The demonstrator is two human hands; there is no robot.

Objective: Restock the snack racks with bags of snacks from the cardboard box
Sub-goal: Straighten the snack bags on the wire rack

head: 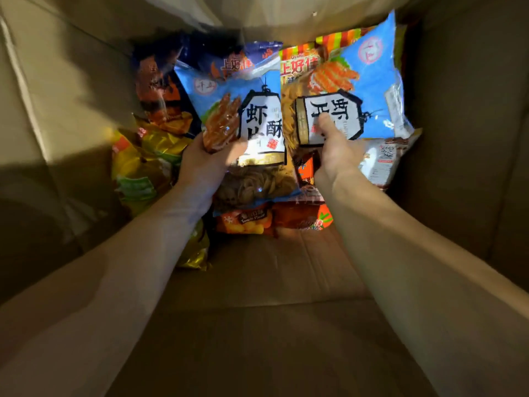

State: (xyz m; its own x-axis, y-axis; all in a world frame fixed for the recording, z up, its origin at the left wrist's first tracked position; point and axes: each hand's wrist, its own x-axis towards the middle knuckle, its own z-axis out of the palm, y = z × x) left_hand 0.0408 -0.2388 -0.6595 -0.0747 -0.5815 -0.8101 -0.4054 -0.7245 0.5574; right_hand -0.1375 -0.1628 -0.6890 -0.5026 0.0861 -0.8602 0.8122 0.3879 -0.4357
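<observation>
View: I look straight down into a deep cardboard box [71, 116], both bare forearms reaching in from the bottom edge.
Left hand [204, 164]: my left hand grips the left blue prawn-cracker bag [246, 90] from its left side, fingers curled behind the pack, so most of them are hidden by the clear film.
Right hand [336, 154]: my right hand grips the right blue prawn-cracker bag [369, 81], thumb pressed on its white lantern-shaped label, the other fingers out of sight beneath it.
Left bag: upright to my view, label readable, lower part a clear window showing pale curled crackers.
Right bag: turned the other way up, its label inverted, an orange-striped band along its far edge.
Relation: the two blue bags lie side by side and touch along their inner edges.
Beneath: orange tomato-flavour bags [243, 222] lie under the near ends of both.
Left side: yellow and green bags [140, 167] are piled against the left wall, a dark blue bag [160, 78] beyond them.
Right side: a pale bag showing its printed back [383, 161] lies near the right wall.
Box floor: bare cardboard shows on the near side of the pile.
</observation>
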